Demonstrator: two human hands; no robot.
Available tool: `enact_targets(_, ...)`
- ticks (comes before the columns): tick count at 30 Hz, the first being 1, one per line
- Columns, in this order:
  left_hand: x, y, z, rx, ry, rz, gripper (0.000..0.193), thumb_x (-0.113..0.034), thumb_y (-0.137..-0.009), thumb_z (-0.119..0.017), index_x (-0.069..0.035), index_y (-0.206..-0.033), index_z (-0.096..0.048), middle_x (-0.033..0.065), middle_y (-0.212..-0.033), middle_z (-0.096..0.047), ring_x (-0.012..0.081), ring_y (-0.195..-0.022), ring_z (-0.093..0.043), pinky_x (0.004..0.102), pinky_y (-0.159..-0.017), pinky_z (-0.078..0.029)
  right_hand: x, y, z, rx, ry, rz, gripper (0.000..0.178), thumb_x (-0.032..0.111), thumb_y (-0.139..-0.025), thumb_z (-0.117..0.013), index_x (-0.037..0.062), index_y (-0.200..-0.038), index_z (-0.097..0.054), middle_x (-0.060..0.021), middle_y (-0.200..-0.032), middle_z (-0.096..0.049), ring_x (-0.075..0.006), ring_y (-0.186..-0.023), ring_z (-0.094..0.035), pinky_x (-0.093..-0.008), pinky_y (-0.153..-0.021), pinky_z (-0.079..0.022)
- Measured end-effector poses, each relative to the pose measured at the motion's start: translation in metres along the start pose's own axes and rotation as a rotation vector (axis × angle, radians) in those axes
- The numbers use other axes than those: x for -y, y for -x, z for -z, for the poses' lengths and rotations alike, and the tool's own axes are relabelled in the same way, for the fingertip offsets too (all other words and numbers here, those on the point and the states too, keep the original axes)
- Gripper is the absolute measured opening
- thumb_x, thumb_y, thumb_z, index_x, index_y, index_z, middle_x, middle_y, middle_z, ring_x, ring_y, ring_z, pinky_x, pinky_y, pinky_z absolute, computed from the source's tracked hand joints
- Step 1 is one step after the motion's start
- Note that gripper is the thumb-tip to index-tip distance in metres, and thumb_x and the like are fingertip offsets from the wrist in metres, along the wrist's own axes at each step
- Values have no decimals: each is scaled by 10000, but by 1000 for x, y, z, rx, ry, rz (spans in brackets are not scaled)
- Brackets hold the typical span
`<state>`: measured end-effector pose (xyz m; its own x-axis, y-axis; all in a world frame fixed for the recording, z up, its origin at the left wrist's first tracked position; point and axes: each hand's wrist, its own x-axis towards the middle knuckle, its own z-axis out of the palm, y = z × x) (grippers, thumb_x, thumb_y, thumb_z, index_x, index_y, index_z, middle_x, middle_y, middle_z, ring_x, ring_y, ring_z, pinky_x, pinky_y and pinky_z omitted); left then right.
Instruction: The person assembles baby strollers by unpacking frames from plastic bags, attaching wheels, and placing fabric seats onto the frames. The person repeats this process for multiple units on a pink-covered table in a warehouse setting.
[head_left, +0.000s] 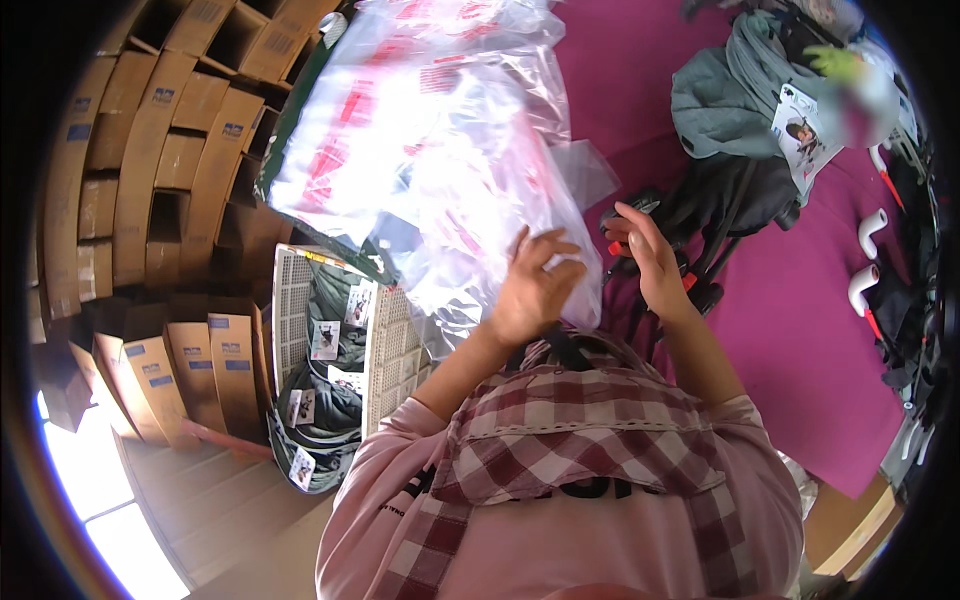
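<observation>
My left hand (541, 283) is over the near right part of a pile of clear plastic bags (450, 170) with red print. Its fingers are loosely bent and apart, and I see no firm grip on the plastic. To its right, my right hand (652, 262) has its fingers stretched out and holds nothing visible. Beside and partly behind that hand lie black straps and buckles (735, 200) with small red parts. They run up to a grey-green fabric carrier (715, 105), which has a printed card (803, 135) on it.
A purple cloth (790, 350) covers the table. White curved pipe pieces (863, 285) and dark straps line its right edge. At left, a white plastic crate (385, 350) stands by folded dark green fabric items (335, 295) with cards. Cardboard boxes (150, 180) are stacked beyond.
</observation>
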<state>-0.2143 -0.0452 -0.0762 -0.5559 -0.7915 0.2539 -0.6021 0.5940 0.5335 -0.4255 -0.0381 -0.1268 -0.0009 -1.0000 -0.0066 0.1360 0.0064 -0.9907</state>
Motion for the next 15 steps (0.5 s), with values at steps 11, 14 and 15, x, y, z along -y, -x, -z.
enact_targets(11, 64, 119, 51, -442, -427, 470, 797, -268, -792, -784, -141, -1474, -392, 220, -1543, -262, 443, -1448, -183, 615, -1143, -175, -9, 8, -76, 111, 255, -95, 230, 174, -963, -623, -7, -826, -586, 49, -597, -460, -29, -572, -417, -248, -511, -334)
enact_targets(14, 142, 198, 54, -542, -98, 770, 920, -280, -784, -812, -112, -1511, -274, 231, -1523, -278, 404, -1427, -256, 546, -1148, -232, 17, 20, -97, 120, 308, -20, 246, 168, -973, -612, 7, -797, -551, 72, -626, -420, -17, -603, -374, -232, -524, -307)
enact_targets(15, 173, 229, 42, -699, 349, 881, 899, -258, -804, -800, -92, -1509, -267, 231, -1496, -323, 379, -1408, -291, 501, -1132, -265, 25, 23, -106, 127, 327, 20, 252, 170, -974, -611, 13, -791, -542, 73, -635, -412, -19, -612, -364, -232, -529, -304)
